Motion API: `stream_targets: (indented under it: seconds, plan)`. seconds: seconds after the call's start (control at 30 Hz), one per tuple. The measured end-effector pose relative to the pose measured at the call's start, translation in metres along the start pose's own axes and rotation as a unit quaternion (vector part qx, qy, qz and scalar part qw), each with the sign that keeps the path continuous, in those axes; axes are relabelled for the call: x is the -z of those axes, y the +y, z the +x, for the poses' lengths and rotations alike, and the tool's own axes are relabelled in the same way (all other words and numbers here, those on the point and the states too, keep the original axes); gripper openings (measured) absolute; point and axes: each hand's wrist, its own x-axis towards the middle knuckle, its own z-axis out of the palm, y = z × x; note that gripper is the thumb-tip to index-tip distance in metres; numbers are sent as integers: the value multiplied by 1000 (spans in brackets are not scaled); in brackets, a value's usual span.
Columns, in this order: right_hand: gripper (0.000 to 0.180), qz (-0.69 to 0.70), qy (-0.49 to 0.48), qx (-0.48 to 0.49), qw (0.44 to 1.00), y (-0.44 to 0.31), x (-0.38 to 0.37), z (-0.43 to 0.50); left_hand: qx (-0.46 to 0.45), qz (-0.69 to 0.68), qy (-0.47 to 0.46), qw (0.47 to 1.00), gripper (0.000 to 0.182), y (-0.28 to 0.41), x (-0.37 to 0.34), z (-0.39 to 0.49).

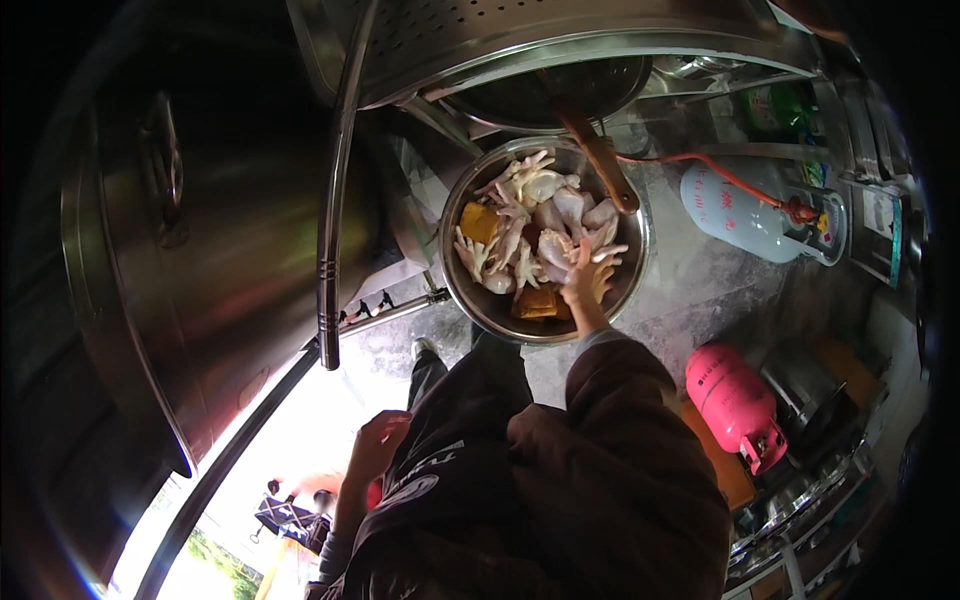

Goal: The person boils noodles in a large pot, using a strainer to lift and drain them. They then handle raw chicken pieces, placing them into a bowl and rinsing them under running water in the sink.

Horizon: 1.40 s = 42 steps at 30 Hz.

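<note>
A large round stainless-steel basin [454, 289] holds raw chicken feet [507, 238] and raw chicken drumsticks [555, 246]. Orange-yellow blocks [537, 301] lie at its near side, and another yellow block [478, 223] rests at the left; what they are made of I cannot tell. My right hand [589, 283] reaches over the near right part of the basin with fingers spread, just at the drumsticks. Whether it touches them is unclear. My left hand [381, 441] hangs beside my left hip, away from the basin, its fingers loosely bent and partly hidden.
A wooden handle [600, 165] juts over the basin's far right rim from a dark pan [551, 94]. A steel tube [341, 195] stands left. On the right are a pale gas cylinder [742, 210] with an orange hose [705, 160] and a pink gas cylinder [731, 397].
</note>
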Motion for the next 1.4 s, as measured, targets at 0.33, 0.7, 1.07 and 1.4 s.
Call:
stream_targets:
  seconds: [0.33,0.7,1.07,1.4]
  plan:
    - [84,82,103,171,976,27,-12,8,2,46,20,999,16,-8,10,-3]
    - [36,101,164,254,948,29,-31,5,-56,7,2,998,19,-38,25,3]
    - [21,482,199,312,794,-39,147,-157,-158,-9,-50,986,24,-70,96,-3]
    - [32,85,6,666,741,-375,239,-403,-229,4,-36,973,27,-144,165,-28]
